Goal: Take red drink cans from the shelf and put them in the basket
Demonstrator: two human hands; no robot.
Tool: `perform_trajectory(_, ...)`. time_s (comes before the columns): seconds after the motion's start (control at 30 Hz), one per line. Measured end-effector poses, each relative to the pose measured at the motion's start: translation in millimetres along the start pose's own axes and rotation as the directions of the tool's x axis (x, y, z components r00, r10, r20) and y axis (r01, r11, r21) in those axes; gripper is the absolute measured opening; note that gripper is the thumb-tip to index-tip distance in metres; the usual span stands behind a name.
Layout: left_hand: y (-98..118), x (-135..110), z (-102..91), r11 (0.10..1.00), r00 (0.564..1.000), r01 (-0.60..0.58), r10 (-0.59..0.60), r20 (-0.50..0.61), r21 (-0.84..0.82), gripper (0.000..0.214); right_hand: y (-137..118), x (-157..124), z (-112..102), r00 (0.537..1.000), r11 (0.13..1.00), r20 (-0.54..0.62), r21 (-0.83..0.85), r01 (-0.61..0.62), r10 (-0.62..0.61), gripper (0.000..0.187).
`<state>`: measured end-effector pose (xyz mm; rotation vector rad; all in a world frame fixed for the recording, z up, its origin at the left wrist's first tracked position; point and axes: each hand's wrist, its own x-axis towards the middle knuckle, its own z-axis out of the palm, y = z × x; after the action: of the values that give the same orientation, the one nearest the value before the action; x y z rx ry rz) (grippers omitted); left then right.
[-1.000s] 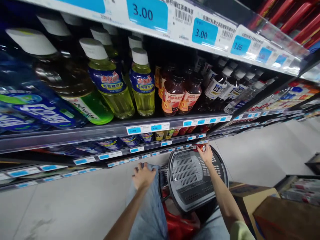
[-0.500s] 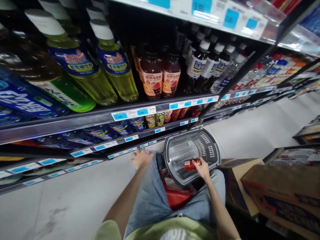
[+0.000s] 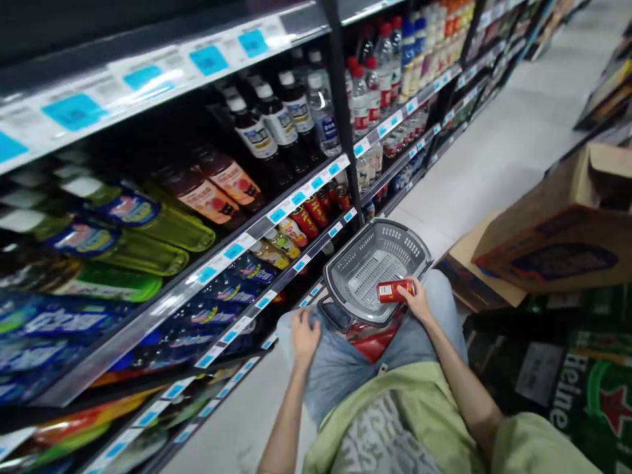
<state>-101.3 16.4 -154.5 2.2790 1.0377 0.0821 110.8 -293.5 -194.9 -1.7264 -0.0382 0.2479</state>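
Note:
My right hand (image 3: 419,304) is closed round a small red can (image 3: 395,290) and holds it over the near rim of a grey shopping basket (image 3: 368,260). The basket rests in front of my knees, above a red basket (image 3: 372,342) stacked under it. My left hand (image 3: 305,336) lies on my left knee on the blue jeans, fingers spread and holding nothing. I am crouched beside drink shelves (image 3: 237,247).
Shelves on the left hold rows of bottled drinks (image 3: 276,125) and red cans (image 3: 309,220) behind blue price tags. Cardboard boxes (image 3: 553,237) and a green beer case (image 3: 592,388) stand close on the right. The pale tiled aisle (image 3: 498,164) runs away ahead.
My right hand carried the red can from the low shelf back over the basket. The view swung right and along the aisle. My left hand stayed on my knee.

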Motion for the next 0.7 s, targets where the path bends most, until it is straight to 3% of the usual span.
perform_trajectory(0.1, 18.9, -42.1, 40.7, 0.995, 0.993, -0.019, 0.03, 0.116, -0.096, 0.029, -0.8, 3.0, 0.3, 0.998, 0.999, -0.07, 0.043, -0.002, 0.005, 0.069)
perform_trajectory(0.13, 25.8, -58.2, 57.5, 0.969, 0.989, 0.05, -0.015, 0.145, -0.24, 0.029, -1.4, 3.7, -0.2, 0.996, 0.998, -0.088, 0.055, -0.001, 0.006, 0.071)
perform_trajectory(0.2, 39.4, -89.2, 89.1, 0.935, 0.975, 0.097, -0.021, 0.219, -0.342, 0.03, -3.0, 5.1, -2.0, 0.995, 0.995, -0.094, 0.095, -0.011, 0.02, 0.074)
perform_trajectory(0.3, 57.9, -120.7, 115.8, 0.782, 0.935, 0.18, 0.051, 0.35, -0.596, 0.06, -6.4, 4.3, -5.8, 0.999, 0.983, -0.014, 0.178, -0.034, 0.037, 0.075)
perform_trajectory(0.43, 77.9, -125.9, 105.2, 0.563, 0.892, 0.292, 0.132, 0.433, -0.773, 0.102, -13.4, -13.3, -7.3, 0.99, 0.948, 0.118, 0.301, -0.106, 0.073, 0.077)
perform_trajectory(0.6, 101.1, -122.9, 79.5, 0.395, 0.93, 0.252, 0.153, 0.334, -0.883, 0.12, -21.0, -52.7, 1.1, 0.962, 0.862, 0.253, 0.461, -0.211, 0.1, 0.066)
perform_trajectory(0.7, 111.8, -132.3, 80.3, 0.352, 0.852, 0.398, 0.199, 0.484, -0.847, 0.114, -22.4, -64.8, 5.5, 0.945, 0.865, 0.319, 0.45, -0.22, 0.074, 0.059)
